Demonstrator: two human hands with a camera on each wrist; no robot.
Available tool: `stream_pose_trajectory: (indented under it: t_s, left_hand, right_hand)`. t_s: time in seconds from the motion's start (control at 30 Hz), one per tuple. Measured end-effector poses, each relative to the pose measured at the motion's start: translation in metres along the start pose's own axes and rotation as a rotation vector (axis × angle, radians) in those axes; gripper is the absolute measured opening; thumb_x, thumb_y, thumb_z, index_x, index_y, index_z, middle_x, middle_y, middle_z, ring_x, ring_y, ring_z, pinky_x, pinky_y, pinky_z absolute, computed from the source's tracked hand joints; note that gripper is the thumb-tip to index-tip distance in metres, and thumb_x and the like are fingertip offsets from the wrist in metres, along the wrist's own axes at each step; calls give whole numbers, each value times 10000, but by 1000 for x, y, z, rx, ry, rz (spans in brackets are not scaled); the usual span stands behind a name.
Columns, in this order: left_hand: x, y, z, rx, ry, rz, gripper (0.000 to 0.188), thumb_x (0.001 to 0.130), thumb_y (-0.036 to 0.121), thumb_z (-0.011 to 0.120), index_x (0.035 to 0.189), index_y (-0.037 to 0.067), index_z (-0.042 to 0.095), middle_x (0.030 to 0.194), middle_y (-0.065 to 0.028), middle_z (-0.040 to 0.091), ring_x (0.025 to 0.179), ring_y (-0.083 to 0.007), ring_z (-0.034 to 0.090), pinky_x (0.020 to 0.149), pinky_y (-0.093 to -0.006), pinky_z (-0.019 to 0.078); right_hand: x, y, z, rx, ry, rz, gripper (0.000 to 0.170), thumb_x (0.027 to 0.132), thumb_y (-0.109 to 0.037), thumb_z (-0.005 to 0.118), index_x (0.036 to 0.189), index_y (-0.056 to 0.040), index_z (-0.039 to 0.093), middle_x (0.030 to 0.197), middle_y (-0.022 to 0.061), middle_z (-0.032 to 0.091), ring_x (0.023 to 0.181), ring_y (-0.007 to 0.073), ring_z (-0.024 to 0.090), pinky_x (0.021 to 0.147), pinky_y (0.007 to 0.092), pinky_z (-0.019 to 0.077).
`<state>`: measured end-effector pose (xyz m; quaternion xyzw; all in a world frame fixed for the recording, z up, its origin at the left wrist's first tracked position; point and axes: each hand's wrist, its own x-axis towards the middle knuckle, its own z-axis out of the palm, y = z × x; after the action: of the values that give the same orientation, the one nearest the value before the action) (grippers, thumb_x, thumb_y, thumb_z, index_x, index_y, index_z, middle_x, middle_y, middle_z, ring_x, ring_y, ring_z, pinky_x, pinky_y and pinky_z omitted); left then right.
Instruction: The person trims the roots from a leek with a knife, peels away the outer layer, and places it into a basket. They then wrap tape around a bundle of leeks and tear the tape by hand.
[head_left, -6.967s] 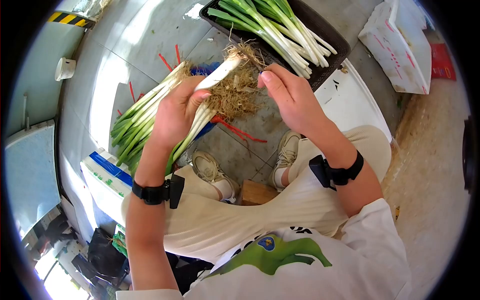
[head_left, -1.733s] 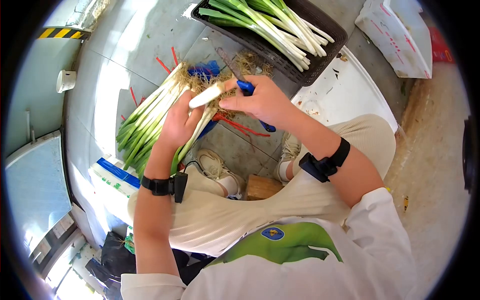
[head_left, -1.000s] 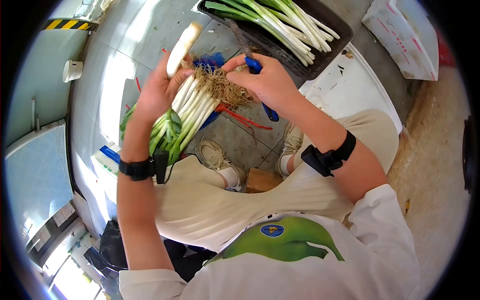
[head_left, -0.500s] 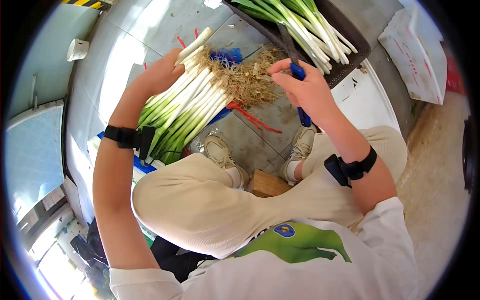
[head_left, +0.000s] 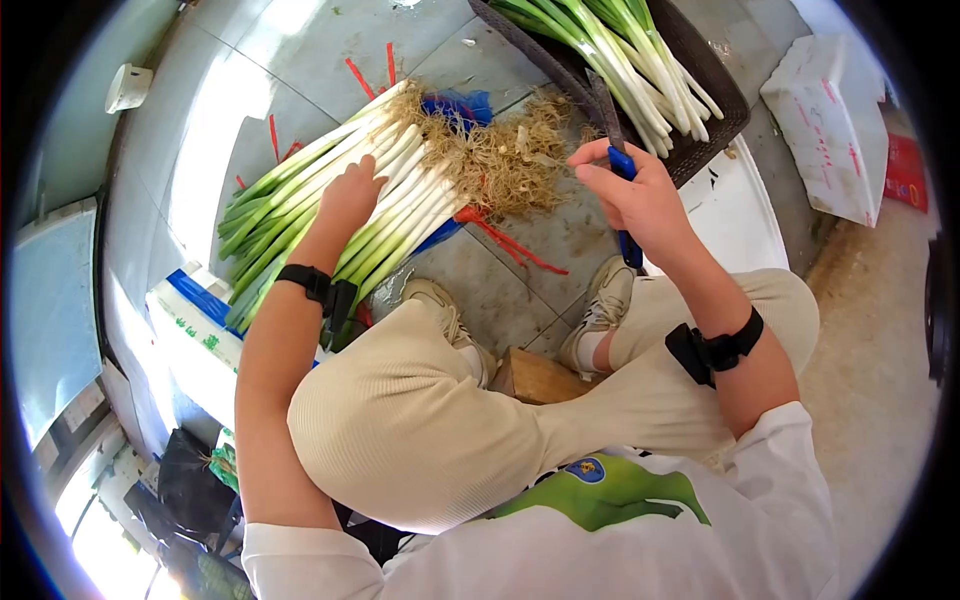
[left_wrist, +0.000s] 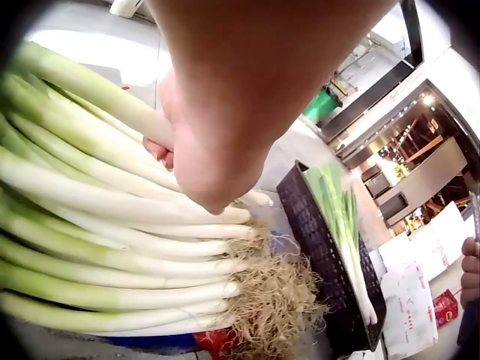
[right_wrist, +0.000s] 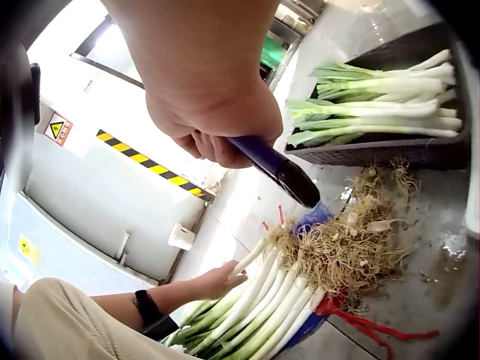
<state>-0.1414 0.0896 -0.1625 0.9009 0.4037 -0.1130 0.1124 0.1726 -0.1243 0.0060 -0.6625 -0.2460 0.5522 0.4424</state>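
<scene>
My left hand point(head_left: 350, 198) lies on a pile of green onions point(head_left: 400, 210) with white stems and green leaves. In the left wrist view its fingers point(left_wrist: 159, 152) curl round the stem of one green onion point(left_wrist: 97, 86) on top of the pile. My right hand point(head_left: 645, 205) holds a knife by its blue handle point(head_left: 623, 165), near the crate. Its dark blade point(head_left: 605, 105) points up and away from me. Stringy roots point(head_left: 515, 160) lie in a heap beside the stem ends, between my hands.
A dark plastic crate point(head_left: 735, 120) at the upper right holds more green onions point(head_left: 640, 65), without root tufts. Red ties point(head_left: 510, 245) and blue plastic point(head_left: 460, 105) show around the pile. A white foam box point(head_left: 830, 120) stands far right; a white-and-blue box point(head_left: 195, 320) is at left.
My left hand carried a rootless green onion up and left, and that stem is out of its fingers now. The hand has come back onto the pile. My right hand moved right with the knife.
</scene>
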Motion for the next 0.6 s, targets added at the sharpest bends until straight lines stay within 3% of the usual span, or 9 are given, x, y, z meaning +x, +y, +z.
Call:
stream_pose_trajectory:
  t_s: [0.17, 0.3, 0.37, 0.4, 0.47, 0.57, 0.6]
  left_hand:
    - [-1, -10, 31, 28, 35, 10, 398, 896, 277, 656, 1154, 48, 458, 1072, -195, 560, 1007, -379, 605, 754, -488, 567]
    - [6, -11, 27, -16, 55, 20, 463, 850, 303, 714, 1147, 47, 469, 1077, -196, 606, 996, -380, 626, 791, -489, 552]
    - [13, -13, 17, -42, -188, -76, 493, 780, 311, 774, 1109, 55, 510, 1059, -186, 663, 995, -366, 651, 819, -485, 537]
    - [17, -14, 16, -43, -180, -49, 493, 780, 311, 774, 1109, 55, 510, 1059, -186, 663, 995, -366, 651, 819, -485, 537]
    - [21, -16, 17, -50, -237, -134, 466, 738, 287, 791, 1070, 63, 552, 1027, -175, 699, 993, -352, 668, 830, -477, 530]
    - [18, -14, 27, -56, -137, -177, 425, 728, 260, 779, 1045, 70, 570, 1012, -164, 700, 991, -356, 667, 831, -467, 534]
    - [15, -8, 23, -60, -107, -173, 408, 731, 243, 767, 1041, 68, 567, 1020, -158, 700, 978, -361, 671, 823, -468, 538]
  right_hand:
    - [2, -11, -6, -39, 84, -38, 168, 928, -147, 650, 1075, -67, 637, 609, -108, 381, 491, 3, 307, 453, 212, 200]
    - [-14, -49, -27, 92, 128, -95, 250, 924, -124, 630, 1157, -35, 615, 640, -98, 389, 486, 0, 312, 446, 199, 220]
    - [-32, -76, -45, 143, 177, -167, 281, 938, -140, 599, 1192, -20, 597, 640, -90, 386, 493, 5, 328, 446, 191, 233]
    - [-40, -85, -61, 211, 172, -252, 254, 927, -149, 640, 1152, -31, 623, 645, -95, 388, 492, -1, 326, 443, 193, 229]
    - [-64, -104, -94, 255, 211, -346, 295, 950, -151, 603, 1208, -7, 588, 668, -85, 373, 502, 6, 319, 444, 187, 241]
    - [-110, -117, -147, 331, 315, -423, 353, 1010, -126, 491, 1321, 39, 479, 705, -58, 333, 538, 14, 293, 454, 171, 263]
    - [-123, -113, -174, 352, 332, -439, 338, 971, -149, 577, 1271, 2, 549, 689, -70, 349, 531, 19, 309, 450, 189, 250]
